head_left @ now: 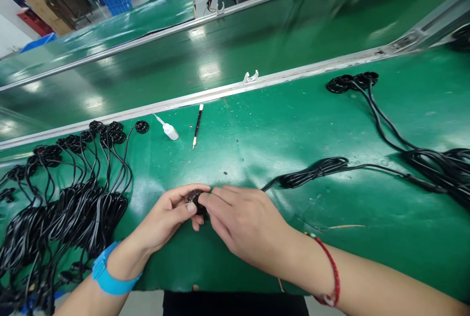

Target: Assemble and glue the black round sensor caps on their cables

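Observation:
In the head view, my left hand (165, 218) grips a small black round cable end (193, 195) between thumb and fingers, near the front of the green bench. Closed over the right side of that piece is my right hand (246, 218), its fingers bent and its fingertips mostly hidden. Beyond the right hand's knuckles runs a bundled black cable (312, 171); its link to the round piece is covered by the hand. A white squeeze bottle (170, 130) and a black-and-white pen-like tool (198, 127) lie farther back.
Several bundled black cables (84, 208) with round ends crowd the left side. More coiled cables (433, 159) lie at the right, their round ends (352, 82) near the back. A metal rail (205, 95) with a white clip (251, 77) borders the bench (279, 125).

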A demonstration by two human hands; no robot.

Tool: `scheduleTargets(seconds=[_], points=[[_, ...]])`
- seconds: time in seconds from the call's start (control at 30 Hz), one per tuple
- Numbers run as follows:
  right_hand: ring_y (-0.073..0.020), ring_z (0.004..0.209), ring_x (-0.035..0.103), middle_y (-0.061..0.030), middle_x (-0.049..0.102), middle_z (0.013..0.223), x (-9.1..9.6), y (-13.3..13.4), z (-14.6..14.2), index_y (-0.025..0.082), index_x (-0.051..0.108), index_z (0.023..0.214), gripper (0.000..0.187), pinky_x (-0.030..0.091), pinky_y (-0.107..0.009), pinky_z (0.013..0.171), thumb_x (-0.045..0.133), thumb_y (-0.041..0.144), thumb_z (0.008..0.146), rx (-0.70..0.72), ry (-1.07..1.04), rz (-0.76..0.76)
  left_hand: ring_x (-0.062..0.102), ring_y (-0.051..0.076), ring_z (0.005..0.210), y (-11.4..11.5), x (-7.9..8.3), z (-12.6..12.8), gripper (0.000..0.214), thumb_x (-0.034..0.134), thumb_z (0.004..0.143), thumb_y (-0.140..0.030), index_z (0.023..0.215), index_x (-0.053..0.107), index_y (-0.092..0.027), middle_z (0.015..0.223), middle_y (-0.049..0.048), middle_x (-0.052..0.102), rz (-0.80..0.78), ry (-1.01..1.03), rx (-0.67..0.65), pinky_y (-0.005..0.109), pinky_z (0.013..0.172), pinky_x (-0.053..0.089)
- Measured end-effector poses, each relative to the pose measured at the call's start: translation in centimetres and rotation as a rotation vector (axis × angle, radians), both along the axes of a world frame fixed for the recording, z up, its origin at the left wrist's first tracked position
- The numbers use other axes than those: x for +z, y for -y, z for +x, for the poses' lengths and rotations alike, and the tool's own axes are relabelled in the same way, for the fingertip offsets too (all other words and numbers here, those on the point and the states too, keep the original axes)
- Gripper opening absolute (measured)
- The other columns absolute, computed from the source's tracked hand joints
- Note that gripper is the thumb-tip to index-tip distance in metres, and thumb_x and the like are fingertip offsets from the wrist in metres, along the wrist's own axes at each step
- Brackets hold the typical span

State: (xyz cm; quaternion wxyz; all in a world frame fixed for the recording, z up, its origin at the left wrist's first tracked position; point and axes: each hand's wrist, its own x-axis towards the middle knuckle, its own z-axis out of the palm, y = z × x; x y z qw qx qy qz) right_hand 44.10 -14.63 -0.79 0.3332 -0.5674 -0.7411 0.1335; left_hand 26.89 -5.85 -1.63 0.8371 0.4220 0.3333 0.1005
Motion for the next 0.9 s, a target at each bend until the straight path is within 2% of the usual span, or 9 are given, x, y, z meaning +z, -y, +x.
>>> scheduleTargets(seconds=[0.17, 0.43, 0.63, 0.77, 0.9], points=[[-0.0148, 0.063, 0.06, -0.0019, 0.069, 0.076, -0.23, 0.06, -0.09, 0.017, 0.062, 0.089, 0.025, 0.041, -0.027, 0.058, 0.039, 0.013, 0.097, -0.043, -0.117, 0.022, 0.06, 0.01, 0.063, -0.19, 0.02, -0.03, 0.039, 0.074, 0.08, -0.034, 0.115, 0.068, -0.019, 0.075, 0.0032, 0.067, -0.006, 0.022, 0.024, 0.019, 0.061, 0.047], [-0.0162, 0.061, 0.062, -0.0028, 0.069, 0.072, -0.59, 0.18, -0.28, 0.014, 0.065, 0.098, 0.025, 0.042, -0.029, 0.057, 0.04, 0.012, 0.096, -0.073, -0.056, 0.081, 0.061, 0.01, 0.064, -0.03, 0.16, -0.19, 0.037, 0.072, 0.082, -0.031, 0.116, 0.067, -0.018, 0.075, 0.0031, 0.067, -0.021, 0.031, 0.034, 0.019, 0.063, 0.048], [-0.015, 0.057, 0.056, -0.0011, 0.065, 0.067, -0.22, -0.04, 0.09, 0.016, 0.065, 0.093, 0.027, 0.036, -0.028, 0.055, 0.039, 0.012, 0.094, -0.024, -0.063, 0.05, 0.061, 0.01, 0.064, -0.03, 0.05, -0.05, 0.037, 0.072, 0.082, -0.032, 0.116, 0.068, -0.018, 0.075, 0.0036, 0.067, -0.019, 0.034, 0.019, 0.019, 0.063, 0.048], [-0.0155, 0.058, 0.054, -0.0015, 0.063, 0.067, 0.14, -0.14, 0.35, 0.016, 0.064, 0.092, 0.026, 0.033, -0.028, 0.055, 0.039, 0.012, 0.094, 0.05, 0.019, 0.033, 0.06, 0.01, 0.062, 0.01, 0.0, 0.06, 0.038, 0.073, 0.081, -0.034, 0.115, 0.069, -0.018, 0.073, 0.0035, 0.066, -0.001, 0.009, -0.008, 0.02, 0.06, 0.047], [-0.0164, 0.059, 0.056, -0.0024, 0.064, 0.068, -0.15, -0.13, 0.19, 0.016, 0.062, 0.092, 0.024, 0.035, -0.029, 0.054, 0.038, 0.011, 0.093, 0.023, 0.005, 0.035, 0.06, 0.01, 0.062, -0.01, 0.15, 0.16, 0.038, 0.073, 0.081, -0.035, 0.115, 0.069, -0.019, 0.073, 0.0023, 0.066, 0.034, -0.004, 0.011, 0.02, 0.061, 0.047]])
